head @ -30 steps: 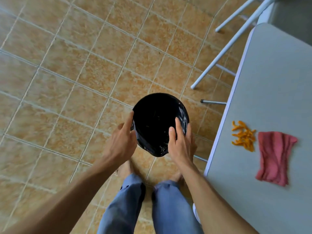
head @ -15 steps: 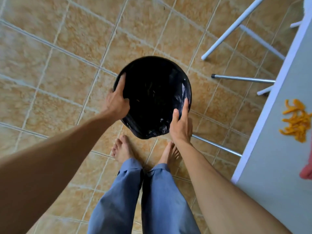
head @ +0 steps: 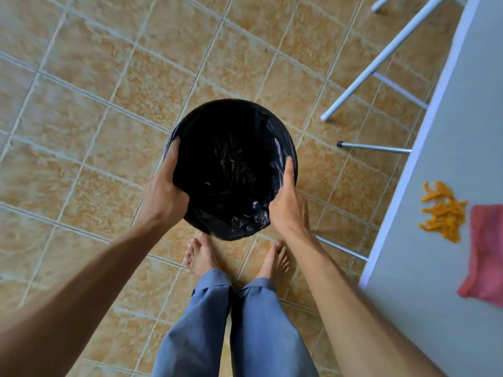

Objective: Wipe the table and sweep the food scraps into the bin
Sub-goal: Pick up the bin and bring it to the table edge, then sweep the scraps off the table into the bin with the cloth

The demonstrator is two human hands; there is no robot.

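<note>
A round bin [head: 231, 148] lined with a black plastic bag is in front of my bare feet, over the tiled floor. My left hand [head: 163, 191] grips its left rim, thumb inside the liner. My right hand [head: 287, 205] holds the right rim. A few scraps lie at the bottom of the bin. At the right, the grey table [head: 424, 308] carries a pile of orange food scraps [head: 443, 213]. A red cloth [head: 487, 254] lies just right of the pile, touching it.
White slanted legs [head: 381, 61] and metal table legs [head: 375, 148] stand on the tiled floor between the bin and the table. My legs in blue trousers [head: 234, 330] are below the bin. Tan floor tiles stretch to the left.
The view has shifted, bringing the cloth and more of the table back in at the right. My hands have slid around the bin's rim and grip it more firmly.
</note>
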